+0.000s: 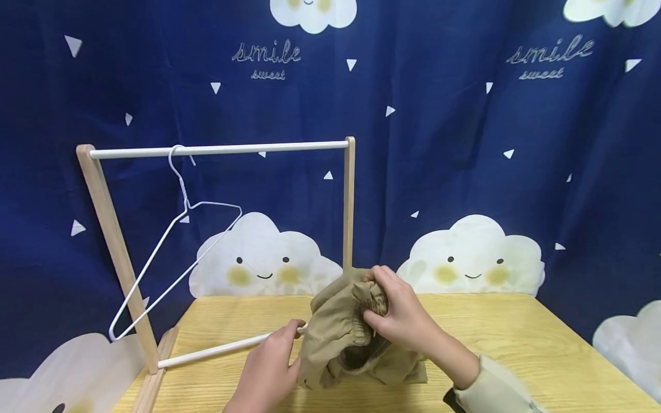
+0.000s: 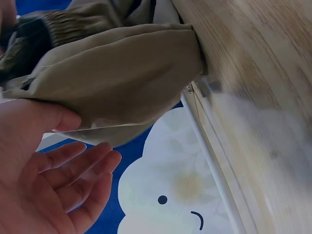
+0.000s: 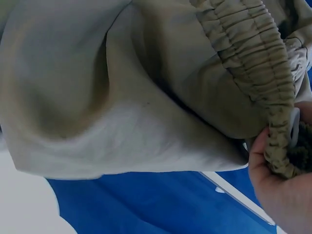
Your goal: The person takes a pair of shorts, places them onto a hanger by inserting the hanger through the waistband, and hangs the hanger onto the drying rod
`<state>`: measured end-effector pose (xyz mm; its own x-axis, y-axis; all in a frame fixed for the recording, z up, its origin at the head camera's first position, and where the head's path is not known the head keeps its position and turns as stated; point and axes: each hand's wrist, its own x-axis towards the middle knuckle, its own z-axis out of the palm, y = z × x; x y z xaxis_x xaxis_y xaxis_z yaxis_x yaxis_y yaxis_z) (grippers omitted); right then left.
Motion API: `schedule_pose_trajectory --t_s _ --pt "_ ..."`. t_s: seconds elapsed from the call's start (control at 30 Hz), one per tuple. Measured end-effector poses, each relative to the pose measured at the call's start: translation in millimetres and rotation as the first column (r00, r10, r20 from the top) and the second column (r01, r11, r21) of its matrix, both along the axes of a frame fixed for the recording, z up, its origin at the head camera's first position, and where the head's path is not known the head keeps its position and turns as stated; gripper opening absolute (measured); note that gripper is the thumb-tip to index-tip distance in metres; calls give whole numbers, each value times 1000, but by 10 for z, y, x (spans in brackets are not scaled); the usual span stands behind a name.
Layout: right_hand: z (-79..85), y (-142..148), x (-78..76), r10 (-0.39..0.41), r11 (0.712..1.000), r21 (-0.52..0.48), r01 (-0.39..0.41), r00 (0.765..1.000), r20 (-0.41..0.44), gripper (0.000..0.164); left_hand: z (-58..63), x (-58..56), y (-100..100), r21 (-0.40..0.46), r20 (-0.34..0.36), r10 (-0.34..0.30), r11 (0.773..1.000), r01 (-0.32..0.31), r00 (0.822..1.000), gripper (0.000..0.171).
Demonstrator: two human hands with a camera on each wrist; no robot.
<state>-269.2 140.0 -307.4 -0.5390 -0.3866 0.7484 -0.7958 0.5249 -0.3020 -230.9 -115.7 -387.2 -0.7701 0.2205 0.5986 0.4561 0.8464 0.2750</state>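
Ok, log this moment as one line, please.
right hand: gripping elastic edge | left hand: touching khaki garment | garment: bunched over table | white hanger: bare, hooked on top rail

the head view is evenly and softly bright across the desk, while the curtain falls darker in its folds; shapes lean and stretch near the edges. both wrist views are dimmer and more muted: deep shadow fills the creases of the khaki cloth, and in the left one a whitish sheen and blur soften the desk's grain.
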Motion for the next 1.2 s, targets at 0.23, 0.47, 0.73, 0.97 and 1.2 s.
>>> schedule_pose_trajectory --t_s 0.23,0.47,0.73,0.97,1.2 --pt "-228 -25 -130 -19 1000 15 19 998 58 48 17 -16 32 61 -104 2 998 4 995 24" --pt "-394 -35 -237 -53 998 31 50 994 94 50 108 41 146 121 -249 -25 991 56 968 19" --pt "-464 -65 -255 -90 995 43 85 988 125 50 94 -89 312 -353 -551 -376 914 201 745 59" --pt "-483 -81 -254 -99 994 60 92 988 121 50 -17 -190 473 -457 -566 -225 887 -74 793 38" --pt "-489 -63 -263 -69 997 47 64 991 115 53 -6 -242 548 -401 -603 -164 908 -119 780 19"
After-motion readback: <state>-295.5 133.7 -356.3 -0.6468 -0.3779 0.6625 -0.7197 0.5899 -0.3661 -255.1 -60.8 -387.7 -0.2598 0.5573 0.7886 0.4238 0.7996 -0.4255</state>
